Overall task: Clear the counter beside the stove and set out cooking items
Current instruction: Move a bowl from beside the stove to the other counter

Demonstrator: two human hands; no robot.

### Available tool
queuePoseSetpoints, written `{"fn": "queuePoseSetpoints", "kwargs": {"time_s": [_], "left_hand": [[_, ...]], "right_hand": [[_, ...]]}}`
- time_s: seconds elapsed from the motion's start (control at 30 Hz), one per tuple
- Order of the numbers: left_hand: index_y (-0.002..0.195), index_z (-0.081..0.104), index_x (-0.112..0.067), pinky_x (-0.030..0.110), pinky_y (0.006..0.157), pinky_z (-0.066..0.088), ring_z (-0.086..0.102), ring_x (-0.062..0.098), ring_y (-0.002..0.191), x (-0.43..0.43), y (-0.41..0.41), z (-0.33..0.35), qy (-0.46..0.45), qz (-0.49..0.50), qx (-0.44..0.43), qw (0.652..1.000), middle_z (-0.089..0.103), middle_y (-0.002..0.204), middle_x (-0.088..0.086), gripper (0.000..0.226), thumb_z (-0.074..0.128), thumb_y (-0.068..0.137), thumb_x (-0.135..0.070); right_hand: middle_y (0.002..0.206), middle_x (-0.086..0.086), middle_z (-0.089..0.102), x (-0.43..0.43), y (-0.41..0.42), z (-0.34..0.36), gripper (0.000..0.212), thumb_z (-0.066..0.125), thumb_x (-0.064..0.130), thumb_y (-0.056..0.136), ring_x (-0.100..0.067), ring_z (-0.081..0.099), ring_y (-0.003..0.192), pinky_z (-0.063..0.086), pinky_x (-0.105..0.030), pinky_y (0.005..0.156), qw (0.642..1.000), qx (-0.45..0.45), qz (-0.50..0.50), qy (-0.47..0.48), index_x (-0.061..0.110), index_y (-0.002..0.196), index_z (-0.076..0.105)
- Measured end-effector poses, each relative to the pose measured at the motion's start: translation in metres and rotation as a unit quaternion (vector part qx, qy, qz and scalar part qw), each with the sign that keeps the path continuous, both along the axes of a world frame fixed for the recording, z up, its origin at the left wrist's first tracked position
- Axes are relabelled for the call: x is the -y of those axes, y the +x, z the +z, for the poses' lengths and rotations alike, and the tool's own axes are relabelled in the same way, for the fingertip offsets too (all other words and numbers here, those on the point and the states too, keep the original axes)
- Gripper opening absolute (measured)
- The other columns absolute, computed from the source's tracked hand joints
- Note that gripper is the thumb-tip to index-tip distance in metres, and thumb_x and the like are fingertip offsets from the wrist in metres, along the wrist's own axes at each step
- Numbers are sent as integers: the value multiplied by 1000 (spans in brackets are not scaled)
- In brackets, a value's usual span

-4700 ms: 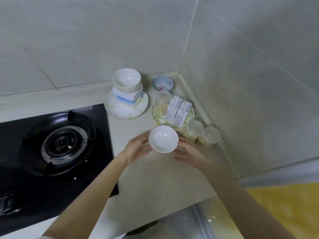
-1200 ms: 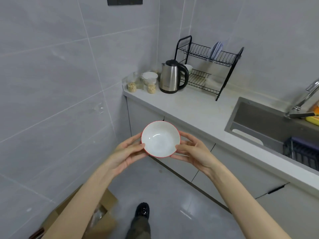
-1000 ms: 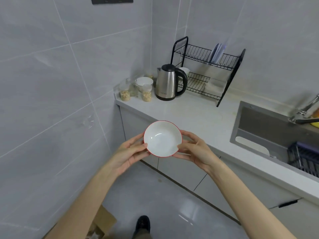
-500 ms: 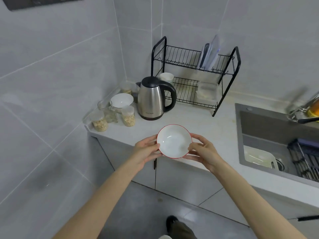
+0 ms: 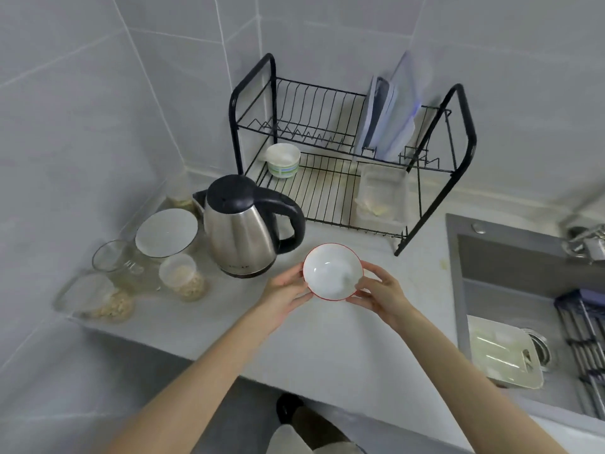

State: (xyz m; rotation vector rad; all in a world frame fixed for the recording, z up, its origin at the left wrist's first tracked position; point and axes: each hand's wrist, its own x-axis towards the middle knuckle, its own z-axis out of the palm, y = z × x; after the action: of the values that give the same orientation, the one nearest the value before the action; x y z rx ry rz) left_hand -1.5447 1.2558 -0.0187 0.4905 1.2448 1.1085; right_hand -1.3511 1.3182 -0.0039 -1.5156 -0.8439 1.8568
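Faucet [image 5: 586, 239] and sink rack [image 5: 586, 348] are cut off at the right edge; the jar [image 5: 178, 194] behind the kettle [image 5: 242, 231] is mostly hidden.

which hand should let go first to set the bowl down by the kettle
Left, probably. The left hand holds the red-rimmed bowl on the kettle side, so releasing it clears that gap; the right hand can lower it.

The bowl [image 5: 333, 271] looks like glazed ceramic — glossy white inside, with a thin red rim. The kettle [image 5: 244, 235] has a brushed steel body and a matt black plastic lid and handle. The dish rack [image 5: 330, 149] is black coated wire. The countertop [image 5: 330, 335] is smooth, pale and matt — the wall tiles [image 5: 82, 126] shine slightly.
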Motion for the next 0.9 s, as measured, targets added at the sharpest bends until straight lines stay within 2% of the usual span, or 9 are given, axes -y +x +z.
{"fn": "queuePoseSetpoints", "kwargs": {"time_s": [0.1, 0.3, 0.47, 0.6, 0.73, 0.8, 0.9], "left_hand": [[131, 57, -24, 23, 74, 58, 66, 12, 100, -28, 0, -8, -36, 22, 3, 999, 61, 125, -8, 54, 57, 88, 9], [134, 54, -22, 30, 78, 57, 62, 26, 112, -57, 3, -26, -69, 73, 21, 995, 57, 131, -5, 55, 54, 90, 10], [129, 58, -26, 27, 79, 58, 58, 20, 118, -66, 5, -33, -50, 92, 29, 994, 61, 125, -10, 55, 64, 85, 6], [137, 53, -24, 27, 84, 56, 56, 17, 122, -69, 4, -35, -41, 81, 21, 996, 58, 134, -7, 61, 68, 83, 2], [135, 52, -29, 32, 91, 50, 55, 16, 116, -66, 3, -32, -66, 75, 23, 995, 58, 129, -10, 55, 56, 90, 3], [128, 55, -33, 34, 92, 49, 52, 17, 111, -61, 2, -32, -84, 62, 12, 994, 56, 127, -11, 50, 54, 91, 0], [127, 57, -27, 35, 89, 51, 53, 18, 100, -50, 0, -29, -98, 54, 15, 994, 53, 111, -5, 42, 55, 92, -5]], "right_hand": [[101, -17, 65, -31, -4, -11, 47, 54, -12, 81, -34, 64, 84, 57, -46, 84, 1000, 3, 9, -13, 14, 119, 61], [100, -15, 66, -65, -7, -27, 43, 56, -11, 83, -33, 65, 84, 61, -37, 74, 999, -1, 17, -35, 14, 119, 61], [102, -14, 66, -78, -13, -34, 43, 56, -10, 84, -33, 66, 84, 59, -40, 80, 999, -8, 11, -34, 12, 121, 58], [111, -15, 65, -82, -17, -35, 46, 55, -14, 84, -30, 67, 84, 61, -32, 70, 999, -7, -1, -33, 10, 123, 58], [122, -14, 64, -77, -14, -36, 42, 60, -6, 87, -29, 66, 97, 59, -29, 73, 998, -27, -11, -51, 7, 128, 57], [117, -12, 64, -70, -11, -32, 39, 60, -2, 89, -27, 64, 95, 59, -30, 72, 997, -21, -37, -60, 5, 127, 56], [113, -11, 60, -54, -4, -24, 34, 56, -1, 92, -30, 60, 96, 55, -35, 77, 995, -21, -74, -66, 6, 125, 55]]}}
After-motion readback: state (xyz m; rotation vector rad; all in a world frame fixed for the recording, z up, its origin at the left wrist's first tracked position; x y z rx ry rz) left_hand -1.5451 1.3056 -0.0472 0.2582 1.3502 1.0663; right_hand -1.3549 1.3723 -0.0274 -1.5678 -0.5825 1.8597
